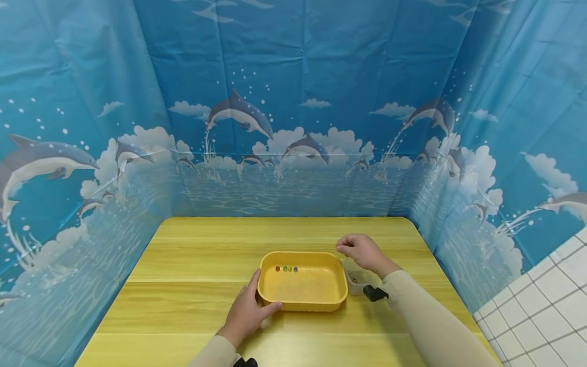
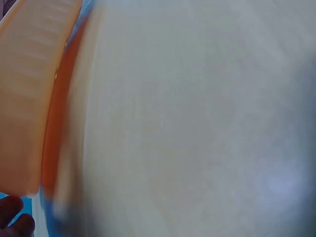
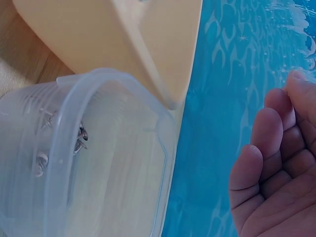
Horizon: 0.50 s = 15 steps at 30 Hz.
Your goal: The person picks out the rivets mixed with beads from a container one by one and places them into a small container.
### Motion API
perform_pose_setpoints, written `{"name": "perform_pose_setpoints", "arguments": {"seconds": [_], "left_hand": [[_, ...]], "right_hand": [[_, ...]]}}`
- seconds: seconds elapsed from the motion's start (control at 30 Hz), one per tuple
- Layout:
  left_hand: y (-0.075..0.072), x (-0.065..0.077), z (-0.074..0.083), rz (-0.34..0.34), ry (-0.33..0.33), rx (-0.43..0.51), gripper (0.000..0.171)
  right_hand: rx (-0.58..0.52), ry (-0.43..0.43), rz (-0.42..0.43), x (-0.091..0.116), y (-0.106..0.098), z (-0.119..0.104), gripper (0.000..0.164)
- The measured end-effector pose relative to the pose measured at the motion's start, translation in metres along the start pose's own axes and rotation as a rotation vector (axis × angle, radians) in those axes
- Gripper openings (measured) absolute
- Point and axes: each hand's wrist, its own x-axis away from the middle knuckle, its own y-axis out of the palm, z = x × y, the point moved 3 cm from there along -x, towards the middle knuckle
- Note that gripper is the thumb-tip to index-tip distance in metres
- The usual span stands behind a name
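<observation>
A shallow yellow basin [image 1: 316, 306] stands on the table, with several small coloured glass marbles [image 1: 290, 269] in a row inside. My left hand [image 1: 247, 312] grips its near left corner, fingers along the side wall and thumb at the front rim. In the left wrist view only the fingertips [image 2: 15, 217] show beside the basin. Against the basin's right side stands a clear plastic box [image 3: 111, 79] holding small shiny metal pieces [image 3: 81, 138] that look like tacks. My right hand [image 1: 362, 251] hovers above the box, thumb and index tips together; nothing is visible between them.
The yellow wood-grain table [image 1: 183, 285] has its far edge against a blue curtain [image 1: 284, 188] printed with dolphins, which also hangs at both sides. White tiles [image 1: 541, 300] show at the lower right.
</observation>
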Motion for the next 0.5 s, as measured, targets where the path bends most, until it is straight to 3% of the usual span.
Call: {"name": "perform_pose_setpoints", "arguments": {"seconds": [0.5], "left_hand": [[-0.004, 0.000, 0.007, 0.008, -0.036, -0.012, 0.118]], "right_hand": [[0.030, 0.060, 0.003, 0.006, -0.008, 0.011, 0.021]]}}
